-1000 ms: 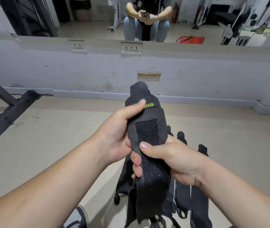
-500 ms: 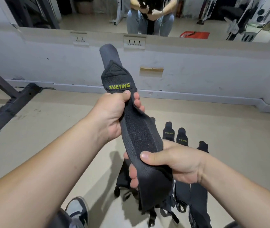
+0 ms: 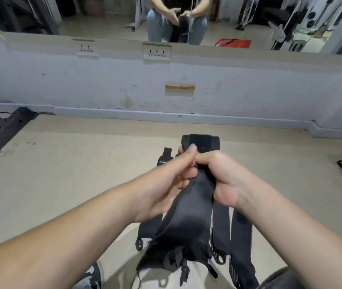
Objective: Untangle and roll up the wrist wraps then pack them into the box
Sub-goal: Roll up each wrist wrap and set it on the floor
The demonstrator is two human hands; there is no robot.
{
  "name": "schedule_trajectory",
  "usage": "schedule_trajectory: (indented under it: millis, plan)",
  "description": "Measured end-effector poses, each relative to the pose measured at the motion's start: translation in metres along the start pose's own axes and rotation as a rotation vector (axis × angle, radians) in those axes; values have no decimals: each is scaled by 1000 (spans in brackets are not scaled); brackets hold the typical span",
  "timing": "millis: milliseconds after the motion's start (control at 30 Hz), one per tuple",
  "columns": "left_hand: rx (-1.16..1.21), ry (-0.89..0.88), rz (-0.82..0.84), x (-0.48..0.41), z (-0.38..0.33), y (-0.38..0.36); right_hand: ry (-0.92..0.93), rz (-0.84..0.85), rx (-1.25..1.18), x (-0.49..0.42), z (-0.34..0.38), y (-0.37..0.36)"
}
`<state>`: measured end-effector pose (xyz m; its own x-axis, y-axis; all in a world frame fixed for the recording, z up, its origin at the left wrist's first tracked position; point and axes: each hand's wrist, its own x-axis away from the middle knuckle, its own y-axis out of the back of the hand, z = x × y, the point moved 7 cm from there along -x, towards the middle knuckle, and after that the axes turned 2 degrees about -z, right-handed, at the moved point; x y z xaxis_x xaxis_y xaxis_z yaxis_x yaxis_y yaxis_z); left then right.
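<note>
2 hands met at centre frame, and both were clamped on the same wrist wrap [image 3: 188,215]! The left hand [image 3: 161,184] pinched the top end, thumb pressed over the folded Velcro tip, which looked like the start of a roll. The right hand [image 3: 228,180] curled round the strap just below, likely to keep that fold tight. The rest of the wrap hung slack toward the lower centre, probably so its length could feed into the roll. Beneath it the other wraps [image 3: 240,232] lay on the floor [image 3: 61,184], their loops tangled near the bottom edge. No box showed anywhere in the frame, so packing looked a long way off.
</note>
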<state>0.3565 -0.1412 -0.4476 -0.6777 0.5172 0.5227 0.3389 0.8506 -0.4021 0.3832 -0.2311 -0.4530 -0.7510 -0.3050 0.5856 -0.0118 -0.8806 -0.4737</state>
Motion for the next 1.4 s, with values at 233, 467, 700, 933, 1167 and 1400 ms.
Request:
schedule_trajectory:
  millis: [233, 467, 700, 933, 1167, 1400]
  plan:
    - [-238, 133, 130, 11, 48, -28, 134, -100, -313, -11, 26, 38]
    - [-323, 6, 72, 7, 30, -34, 158, 4, -85, 7, 46, 43]
    - [-192, -247, -128, 4, -11, -30, 81, 393, -34, 3, 21, 16]
    - [-253, -96, -130, 0, 7, -20, 129, 97, -63, -13, 29, 34]
    - [-429, -6, -150, 1, 21, -9, 237, -32, -146, -10, 45, 59]
    - [-369, -31, -119, 4, 20, -18, 270, -146, -190, -13, 50, 74]
